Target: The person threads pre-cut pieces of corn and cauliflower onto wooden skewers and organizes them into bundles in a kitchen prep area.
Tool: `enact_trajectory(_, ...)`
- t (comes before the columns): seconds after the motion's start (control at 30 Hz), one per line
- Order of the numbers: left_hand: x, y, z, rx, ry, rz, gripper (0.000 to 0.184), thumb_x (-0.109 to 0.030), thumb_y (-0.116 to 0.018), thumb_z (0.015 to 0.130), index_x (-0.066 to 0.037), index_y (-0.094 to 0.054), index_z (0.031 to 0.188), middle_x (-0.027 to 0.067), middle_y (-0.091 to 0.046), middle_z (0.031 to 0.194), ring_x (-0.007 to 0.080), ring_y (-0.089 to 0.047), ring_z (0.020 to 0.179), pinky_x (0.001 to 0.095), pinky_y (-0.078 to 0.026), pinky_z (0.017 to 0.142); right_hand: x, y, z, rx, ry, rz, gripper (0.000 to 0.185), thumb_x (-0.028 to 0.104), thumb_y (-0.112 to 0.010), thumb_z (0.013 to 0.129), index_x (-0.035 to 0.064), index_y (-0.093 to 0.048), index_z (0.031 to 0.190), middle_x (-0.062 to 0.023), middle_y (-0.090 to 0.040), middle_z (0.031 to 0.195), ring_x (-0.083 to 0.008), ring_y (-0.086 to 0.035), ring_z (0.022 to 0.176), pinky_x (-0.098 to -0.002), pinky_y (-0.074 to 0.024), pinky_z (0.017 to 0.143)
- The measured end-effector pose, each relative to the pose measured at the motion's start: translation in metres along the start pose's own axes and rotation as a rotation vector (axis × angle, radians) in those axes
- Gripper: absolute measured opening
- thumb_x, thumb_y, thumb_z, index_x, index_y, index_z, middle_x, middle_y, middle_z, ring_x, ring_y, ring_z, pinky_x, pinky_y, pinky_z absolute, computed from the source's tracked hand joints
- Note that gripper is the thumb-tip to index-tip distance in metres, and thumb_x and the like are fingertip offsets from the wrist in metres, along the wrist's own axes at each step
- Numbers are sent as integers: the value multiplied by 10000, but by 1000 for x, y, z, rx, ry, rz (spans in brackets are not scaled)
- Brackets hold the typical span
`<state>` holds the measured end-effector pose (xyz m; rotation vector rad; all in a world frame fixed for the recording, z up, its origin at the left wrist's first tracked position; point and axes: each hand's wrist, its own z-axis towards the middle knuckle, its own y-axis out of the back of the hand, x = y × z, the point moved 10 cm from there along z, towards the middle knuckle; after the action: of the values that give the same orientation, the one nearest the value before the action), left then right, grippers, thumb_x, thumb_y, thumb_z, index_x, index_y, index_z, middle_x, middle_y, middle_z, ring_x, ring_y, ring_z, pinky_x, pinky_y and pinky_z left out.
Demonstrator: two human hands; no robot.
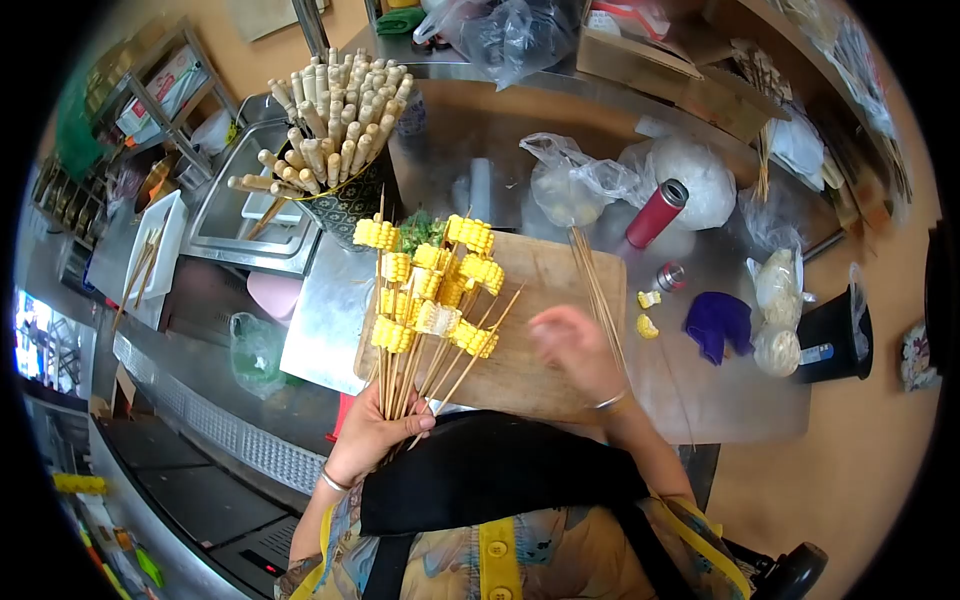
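My left hand point(392, 432) is closed around the lower ends of a bunch of corn skewers point(425, 285), held upright over the left part of a wooden cutting board point(545, 270). Yellow corn pieces sit near the tops of the sticks, and one piece looks paler. My right hand point(575, 345) is over the right part of the board, apart from the bunch; its fingers are smeared by motion. Beside it lie several bare bamboo skewers point(597, 290) across the board's right edge. Two small corn pieces point(648, 325) rest on the metal table to the right.
Behind the board stands a patterned container point(350, 205) packed with wooden-handled sticks point(340, 115), beside a sink point(215, 240). To the right are a red bottle point(657, 214), its cap point(671, 276), a purple cloth point(718, 325), plastic bags point(690, 180) and a black bin point(838, 335).
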<state>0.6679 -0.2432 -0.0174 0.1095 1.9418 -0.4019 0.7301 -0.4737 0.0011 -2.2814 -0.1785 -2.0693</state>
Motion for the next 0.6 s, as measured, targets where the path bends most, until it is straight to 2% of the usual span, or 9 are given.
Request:
enact_trajectory(0.03, 0, 0, -1, 2, 1, 2, 244, -20, -704, 771, -39, -495, 894, 33, -604, 782, 91, -582, 696, 221, -480, 620, 4, -35, -2, 160, -68, 120, 151, 179, -615, 873, 50, -568, 937, 46, -533, 754, -21, -489, 636, -179, -409, 577)
enact_trajectory(0.13, 1, 6, -8, -43, -19, -12, 243, -23, -704, 772, -34, -497, 899, 36, -606, 792, 92, -584, 699, 222, -481, 624, 10, -70, 5, 200, 15, 270, 148, 153, -608, 880, 21, -542, 871, 17, -547, 790, -17, -497, 682, -151, -411, 610)
enact_trajectory(0.27, -4, 11, -15, -49, -55, 3, 234, -9, -692, 778, -32, -500, 910, 37, -609, 800, 97, -587, 704, 224, -483, 633, 8, -78, 12, 180, 22, 232, 131, 124, -591, 890, 15, -530, 851, 26, -545, 772, -5, -495, 686, -153, -406, 601)
enact_trajectory(0.37, -4, 14, -18, -85, -74, 20, 240, 10, -684, 771, -33, -493, 909, 48, -606, 789, 114, -591, 697, 232, -490, 631, 19, -80, 10, 157, 48, 310, 120, 138, -584, 892, 37, -532, 854, 32, -531, 734, -8, -483, 607, -159, -391, 531)
enact_trajectory(0.43, -7, 23, -20, -119, -92, 23, 248, 21, -682, 764, -34, -485, 905, 59, -603, 779, 129, -594, 686, 237, -496, 628, 12, -61, 19, 13, -17, 327, 123, 181, -568, 895, 70, -541, 849, 35, -511, 659, -22, -450, 498, -160, -335, 449)
enact_trajectory(0.53, -23, 57, -34, -301, -155, -29, 257, 91, -636, 747, -26, -481, 915, 69, -602, 768, 147, -608, 690, 251, -514, 636, 2, 34, 56, -407, 159, 378, 123, 164, -501, 912, 82, -499, 820, -19, -550, 651, -62, -477, 445, -185, -366, 388)
enact_trajectory(0.6, -34, 74, -43, -307, -210, -42, 258, 67, -654, 745, -33, -474, 900, 70, -595, 755, 159, -609, 678, 255, -514, 622, -23, 92, 88, -519, 81, 277, 143, 161, -487, 913, 61, -465, 814, -35, -535, 628, -81, -483, 437, -206, -373, 394)
